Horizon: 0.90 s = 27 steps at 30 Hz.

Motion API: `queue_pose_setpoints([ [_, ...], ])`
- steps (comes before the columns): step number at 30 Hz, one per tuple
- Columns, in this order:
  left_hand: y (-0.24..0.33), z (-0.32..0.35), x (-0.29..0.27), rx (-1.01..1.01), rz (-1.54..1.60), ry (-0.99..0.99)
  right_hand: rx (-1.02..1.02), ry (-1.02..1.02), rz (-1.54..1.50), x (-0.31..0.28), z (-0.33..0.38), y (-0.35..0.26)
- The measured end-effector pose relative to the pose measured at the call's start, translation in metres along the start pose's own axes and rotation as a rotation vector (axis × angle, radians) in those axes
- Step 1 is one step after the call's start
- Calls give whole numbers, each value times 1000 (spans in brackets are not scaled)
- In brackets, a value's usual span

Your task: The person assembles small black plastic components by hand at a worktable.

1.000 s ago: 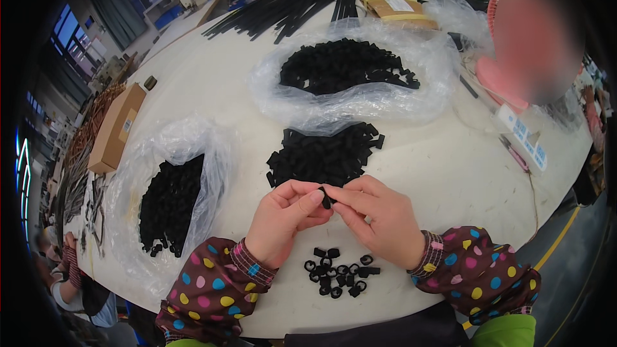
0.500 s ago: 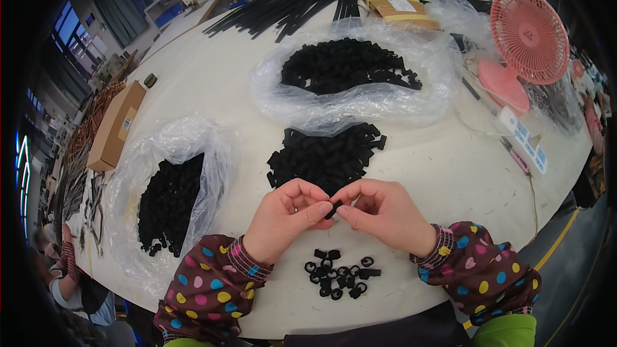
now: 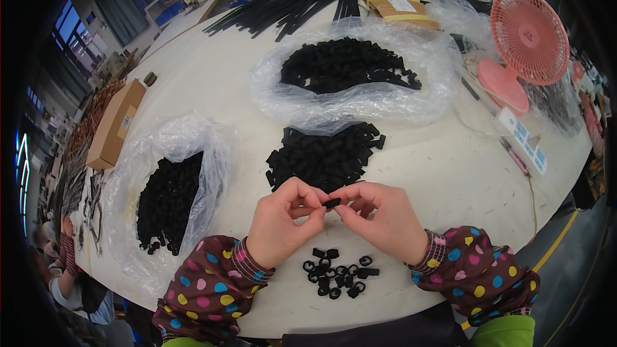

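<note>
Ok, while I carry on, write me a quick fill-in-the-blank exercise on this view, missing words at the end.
1. The small piece between the left hand and right hand is coloured ____.
2. The fan beside the power strip is coloured ____.
3. The cardboard box lies on the table's ____ side.

Missing words: black; pink; left.
</note>
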State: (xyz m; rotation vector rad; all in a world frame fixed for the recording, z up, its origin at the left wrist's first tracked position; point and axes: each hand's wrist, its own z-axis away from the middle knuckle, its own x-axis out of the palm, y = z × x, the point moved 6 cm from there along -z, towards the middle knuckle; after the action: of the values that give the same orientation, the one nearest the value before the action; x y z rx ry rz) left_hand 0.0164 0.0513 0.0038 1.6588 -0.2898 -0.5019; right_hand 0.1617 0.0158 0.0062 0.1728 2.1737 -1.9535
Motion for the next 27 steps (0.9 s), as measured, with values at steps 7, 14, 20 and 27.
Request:
queue_pose_setpoints([
  [7, -4, -1, -1, -20, 22, -16, 14, 31, -48, 1, 1, 13],
  [14, -2, 0, -1, 64, -154, -11, -13, 39, 7, 1, 1, 9],
  [20, 11, 1, 3, 271, -420, 91, -76, 99, 236, 4, 8, -4],
  [27, 23, 6, 4, 452, -567, 91, -61, 67, 150, 5, 4, 0],
])
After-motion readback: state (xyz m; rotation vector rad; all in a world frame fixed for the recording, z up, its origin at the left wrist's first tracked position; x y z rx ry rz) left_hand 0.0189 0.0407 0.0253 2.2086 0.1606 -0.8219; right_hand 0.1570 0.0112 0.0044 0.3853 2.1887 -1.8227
